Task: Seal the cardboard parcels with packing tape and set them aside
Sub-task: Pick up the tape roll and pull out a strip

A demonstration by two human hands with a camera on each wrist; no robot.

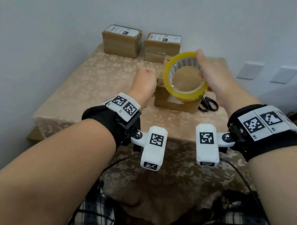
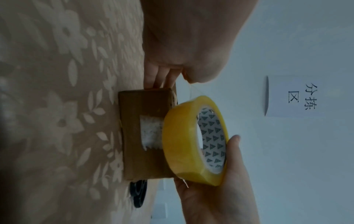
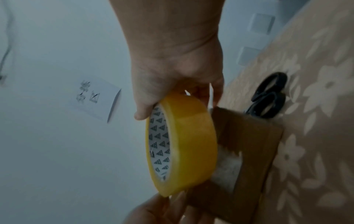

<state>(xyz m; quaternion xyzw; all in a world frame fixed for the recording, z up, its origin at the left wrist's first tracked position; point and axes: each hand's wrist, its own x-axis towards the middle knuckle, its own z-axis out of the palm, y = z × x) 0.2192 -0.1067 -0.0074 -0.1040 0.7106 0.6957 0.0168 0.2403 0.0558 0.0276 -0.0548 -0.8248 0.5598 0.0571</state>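
Note:
My right hand grips a yellow roll of packing tape by its rim and core, just above a small cardboard parcel in the middle of the table. The left wrist view shows the roll tilted over the parcel, which has a torn white patch on its side. My left hand is curled at the parcel's left end. It pinches the loose tape end, a thin strip running to the roll. The right wrist view shows the roll in front of the parcel.
Two labelled cardboard parcels stand side by side at the table's back edge against the wall. Black scissors lie right of the middle parcel. A beige floral cloth covers the table. A paper sign hangs on the wall.

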